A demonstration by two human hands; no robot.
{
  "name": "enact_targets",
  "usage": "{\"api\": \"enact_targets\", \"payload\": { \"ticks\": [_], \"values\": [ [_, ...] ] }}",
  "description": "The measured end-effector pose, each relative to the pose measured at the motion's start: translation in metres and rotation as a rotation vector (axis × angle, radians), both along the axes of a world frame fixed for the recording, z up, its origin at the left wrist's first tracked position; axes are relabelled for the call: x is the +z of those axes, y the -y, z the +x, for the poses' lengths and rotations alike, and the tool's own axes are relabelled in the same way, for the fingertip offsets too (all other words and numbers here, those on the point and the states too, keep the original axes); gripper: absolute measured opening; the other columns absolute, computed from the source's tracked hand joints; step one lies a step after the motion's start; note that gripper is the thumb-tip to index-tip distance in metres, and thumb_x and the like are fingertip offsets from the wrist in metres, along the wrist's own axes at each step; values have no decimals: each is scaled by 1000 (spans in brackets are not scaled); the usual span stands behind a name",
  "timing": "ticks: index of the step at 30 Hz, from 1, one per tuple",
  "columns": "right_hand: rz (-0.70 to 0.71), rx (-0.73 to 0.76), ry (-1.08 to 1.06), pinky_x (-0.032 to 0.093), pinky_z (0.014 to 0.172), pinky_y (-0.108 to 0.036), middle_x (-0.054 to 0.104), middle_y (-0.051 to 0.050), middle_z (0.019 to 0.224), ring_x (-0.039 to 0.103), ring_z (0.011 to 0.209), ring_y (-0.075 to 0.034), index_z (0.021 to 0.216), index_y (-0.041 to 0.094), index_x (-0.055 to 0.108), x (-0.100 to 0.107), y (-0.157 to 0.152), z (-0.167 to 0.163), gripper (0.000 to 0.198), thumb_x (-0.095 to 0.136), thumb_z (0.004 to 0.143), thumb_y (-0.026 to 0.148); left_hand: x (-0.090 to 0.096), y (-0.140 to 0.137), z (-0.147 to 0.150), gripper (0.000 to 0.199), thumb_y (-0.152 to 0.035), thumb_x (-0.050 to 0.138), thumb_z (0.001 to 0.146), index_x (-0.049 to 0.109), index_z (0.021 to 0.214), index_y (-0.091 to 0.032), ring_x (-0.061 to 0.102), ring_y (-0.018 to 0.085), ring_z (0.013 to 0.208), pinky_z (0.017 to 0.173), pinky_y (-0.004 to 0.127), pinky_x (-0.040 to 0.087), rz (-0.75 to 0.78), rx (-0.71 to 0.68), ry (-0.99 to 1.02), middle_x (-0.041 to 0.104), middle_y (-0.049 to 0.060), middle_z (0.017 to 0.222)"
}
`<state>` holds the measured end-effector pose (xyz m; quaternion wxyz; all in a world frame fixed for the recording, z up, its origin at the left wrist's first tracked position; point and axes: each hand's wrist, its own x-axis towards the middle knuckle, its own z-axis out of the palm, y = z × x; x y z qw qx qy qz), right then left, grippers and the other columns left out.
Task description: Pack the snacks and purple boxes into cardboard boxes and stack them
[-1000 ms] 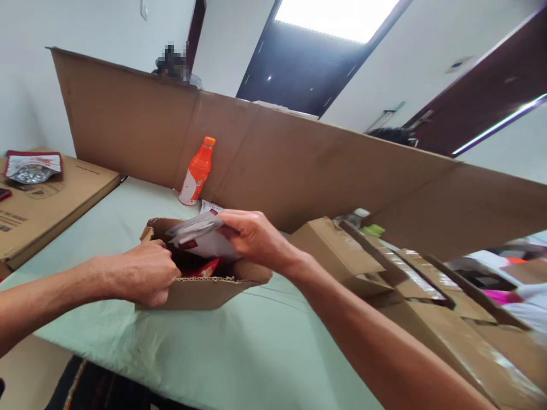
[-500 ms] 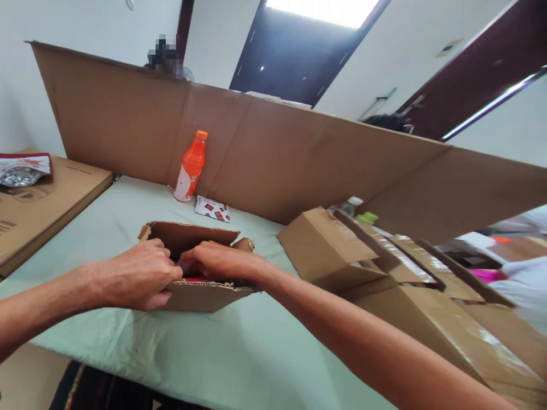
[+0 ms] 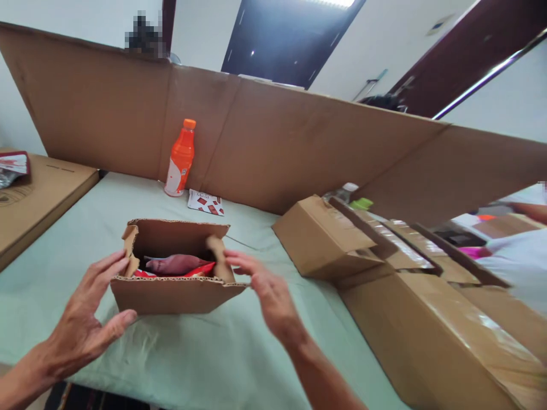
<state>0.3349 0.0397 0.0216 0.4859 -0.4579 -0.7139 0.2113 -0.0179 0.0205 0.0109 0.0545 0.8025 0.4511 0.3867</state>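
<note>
An opened cardboard box (image 3: pixel 166 296) stands in front of me on the pale green cloth. Inside lie a dull purple-pink item (image 3: pixel 175 264), whose kind I cannot make out, and a red package (image 3: pixel 200 270) partly under it. My left hand (image 3: pixel 88 310) is at the box's left side, fingers stretched and thumb spread along the front, holding nothing. On the other side my right hand (image 3: pixel 267 290), somewhat blurred, has its fingertips at the right-hand flap (image 3: pixel 219 259). Its fingers are extended and apart.
An orange drink bottle (image 3: pixel 181 159) and a small white-and-red packet (image 3: pixel 205 202) sit behind the box, before a tall cardboard panel (image 3: pixel 273 142). Several cardboard boxes (image 3: pixel 384 319) fill the right side. A flat carton (image 3: pixel 51 188) with a pouch (image 3: pixel 12 168) lies at left.
My right hand has come out of the box to its right side. The left has let go of the front rim and moved left, fingers opening. The view has shifted slightly.
</note>
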Motion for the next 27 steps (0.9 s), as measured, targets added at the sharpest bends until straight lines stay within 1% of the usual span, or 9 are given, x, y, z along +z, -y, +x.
{"api": "enact_targets", "payload": {
  "ticks": [3,6,9,11,14,16,19,23,27],
  "values": [
    [68,42,156,45,112,-55,67,-11,142,57,135,-32,129,26,71,-15,13,-13,53,34,108,56,-4,-8,10,42,-38,51,104,51,145,-32,61,30,127,108,48,55,-23,12,56,65,7,137],
    [110,52,354,35,117,-60,66,-11,143,52,140,-35,136,26,68,-10,21,-11,64,30,105,67,3,-13,13,34,-36,48,106,56,138,-33,65,25,116,102,42,57,-56,54,107,69,4,125],
    [166,102,410,24,123,-62,66,-11,142,46,146,-37,140,25,65,-7,21,-3,80,22,99,80,11,-14,16,32,-40,52,105,58,135,-30,68,24,112,97,38,58,-68,96,109,70,4,122],
    [181,82,340,27,123,-61,69,-12,137,47,146,-36,140,25,64,-9,17,-3,76,26,100,78,13,-14,19,33,-40,52,104,57,134,-28,68,24,114,96,37,59,-65,110,102,70,5,123],
    [144,-99,181,48,107,-52,73,-11,124,61,129,-32,132,26,66,-17,9,-13,44,45,105,53,14,-13,23,33,-41,52,104,57,133,-26,67,24,115,97,38,58,-44,107,88,70,7,122],
    [120,-213,124,55,96,-47,74,-11,119,67,113,-29,128,26,67,-21,4,-23,31,54,102,38,14,-11,23,31,-43,53,103,59,128,-25,68,25,111,95,38,59,-47,119,87,69,7,120],
    [115,-235,116,57,92,-46,73,-11,116,68,105,-28,130,26,65,-22,2,-32,32,57,99,31,12,-11,22,31,-46,52,103,62,124,-26,69,25,107,90,38,61,-79,137,105,69,6,117],
    [193,-225,244,52,105,-51,64,-13,138,62,127,-30,130,28,64,-9,-1,-28,32,56,99,29,6,-15,23,43,-43,58,102,51,142,-29,69,23,104,86,37,63,-64,158,199,65,7,128],
    [219,-252,351,42,115,-59,38,-16,166,38,151,-37,154,23,45,11,-27,-21,69,66,91,40,2,-22,29,45,-38,56,103,49,147,-32,61,29,127,94,43,62,27,136,187,50,11,151]
  ]
}}
